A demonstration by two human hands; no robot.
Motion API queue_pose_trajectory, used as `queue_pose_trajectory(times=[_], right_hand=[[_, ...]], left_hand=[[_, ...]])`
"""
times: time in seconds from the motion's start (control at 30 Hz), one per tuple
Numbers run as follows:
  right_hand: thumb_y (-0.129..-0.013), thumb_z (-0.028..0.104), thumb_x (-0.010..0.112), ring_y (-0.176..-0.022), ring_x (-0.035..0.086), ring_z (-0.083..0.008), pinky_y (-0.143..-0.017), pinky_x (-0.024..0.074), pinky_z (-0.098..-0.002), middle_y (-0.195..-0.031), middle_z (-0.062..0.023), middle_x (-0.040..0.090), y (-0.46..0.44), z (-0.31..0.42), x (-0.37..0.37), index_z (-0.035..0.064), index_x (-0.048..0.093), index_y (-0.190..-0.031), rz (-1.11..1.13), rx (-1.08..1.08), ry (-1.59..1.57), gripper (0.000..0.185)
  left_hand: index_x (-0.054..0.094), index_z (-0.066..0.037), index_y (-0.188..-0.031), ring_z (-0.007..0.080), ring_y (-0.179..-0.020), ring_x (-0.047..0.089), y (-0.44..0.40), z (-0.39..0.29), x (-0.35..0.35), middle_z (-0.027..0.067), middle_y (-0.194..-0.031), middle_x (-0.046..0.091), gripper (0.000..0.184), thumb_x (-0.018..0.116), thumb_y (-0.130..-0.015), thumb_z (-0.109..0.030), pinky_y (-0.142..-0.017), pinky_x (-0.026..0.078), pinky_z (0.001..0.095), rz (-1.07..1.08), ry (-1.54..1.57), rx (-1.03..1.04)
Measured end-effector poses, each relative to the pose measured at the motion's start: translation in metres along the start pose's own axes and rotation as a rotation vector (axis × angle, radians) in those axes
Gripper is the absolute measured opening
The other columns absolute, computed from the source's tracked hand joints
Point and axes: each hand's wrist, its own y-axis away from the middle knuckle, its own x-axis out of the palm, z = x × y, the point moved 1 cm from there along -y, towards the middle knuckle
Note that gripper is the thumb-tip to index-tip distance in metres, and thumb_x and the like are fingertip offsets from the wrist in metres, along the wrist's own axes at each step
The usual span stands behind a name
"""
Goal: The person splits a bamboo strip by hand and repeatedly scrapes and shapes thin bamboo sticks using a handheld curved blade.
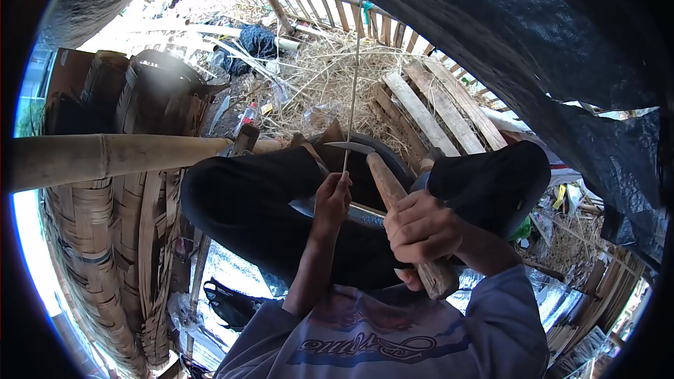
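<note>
My left hand [333, 200] is closed around the near end of a long, thin bamboo strip [356, 70], which stretches away from me toward the fence. In my right hand [421, 228] is a knife with a thick wooden handle [386, 179], the handle's butt pointing back toward my chest. Its short curved blade [354, 147] lies across the strip, just beyond my left fingers. Whether the edge bites into the strip cannot be made out. Both hands are over my lap, between my bent knees in dark trousers [253, 189].
A thick bamboo pole [140, 158] runs in from the left above rolled woven bamboo mats [84, 260]. Wooden planks [442, 105] lie ahead on the right, beside straw [330, 70]. Dark plastic sheeting [519, 28] hangs at the upper right. A bamboo fence [337, 7] stands behind.
</note>
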Motion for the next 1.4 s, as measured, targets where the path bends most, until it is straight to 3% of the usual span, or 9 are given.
queue_pose_trajectory(times=[0.37,0.97,1.3,1.33,1.37,1.4], right_hand=[[-0.073,0.027,0.075,-0.05,0.053,-0.0128,-0.05,0.0479,-0.0272,-0.058,0.0022,0.047,0.01,-0.008,0.018,0.0069,0.054,-0.07,0.132,-0.067,0.129,0.029],[-0.062,0.025,0.075,-0.048,0.05,-0.0139,-0.045,0.0408,-0.0279,-0.058,0.0021,0.044,0.016,-0.043,0.039,0.0059,0.057,-0.073,0.205,-0.15,0.161,0.029],[-0.055,0.026,0.073,-0.051,0.052,-0.0164,-0.046,0.0423,-0.0306,-0.058,0.0009,0.045,0.02,-0.053,0.039,0.0063,0.056,-0.075,0.245,-0.09,0.132,0.033],[-0.054,0.025,0.073,-0.051,0.053,-0.0171,-0.046,0.0426,-0.0313,-0.058,0.0005,0.045,0.019,-0.057,0.036,0.006,0.056,-0.075,0.268,-0.109,0.271,0.033],[-0.053,0.024,0.072,-0.051,0.053,-0.0178,-0.047,0.0429,-0.032,-0.058,0.0001,0.045,0.018,-0.062,0.032,0.0057,0.056,-0.075,0.29,-0.125,0.409,0.033],[-0.053,0.024,0.072,-0.051,0.053,-0.0178,-0.047,0.0429,-0.032,-0.058,0.0001,0.045,0.02,-0.065,0.021,0.0057,0.056,-0.075,0.279,-0.115,0.409,0.033]], left_hand=[[0.051,-0.009,-0.086,-0.0002,-0.038,0.027,-0.003,0.004,0.003,-0.0077,-0.052,0.036,0.02,0.045,-0.098,-0.023,-0.033,0.019,0.0196,0.075,0.113,-0.037],[0.048,-0.012,-0.076,-0.0004,-0.037,0.025,-0.007,0.005,-0.004,-0.0087,-0.054,0.035,0.025,0.045,-0.099,-0.022,-0.032,0.018,0.0196,-0.073,0.045,0.058],[0.054,-0.008,-0.083,-0.0005,-0.052,0.034,-0.004,0.01,-0.007,-0.0088,-0.061,0.039,0.019,0.047,-0.097,-0.018,-0.046,0.028,0.0178,-0.04,0.028,0.054],[0.055,-0.007,-0.084,-0.0003,-0.054,0.035,-0.003,0.008,-0.003,-0.0087,-0.062,0.04,0.019,0.048,-0.097,-0.018,-0.047,0.029,0.0179,-0.024,0.039,0.045],[0.055,-0.007,-0.085,-0.0004,-0.055,0.037,0.003,0.016,0.005,-0.0083,-0.062,0.041,0.018,0.048,-0.097,-0.019,-0.048,0.03,0.0177,0.03,-0.079,0.27],[0.054,-0.007,-0.085,-0.0004,-0.053,0.037,0.007,0.019,0.007,-0.0078,-0.061,0.041,0.019,0.048,-0.097,-0.02,-0.046,0.029,0.0177,0.028,-0.097,0.301]])
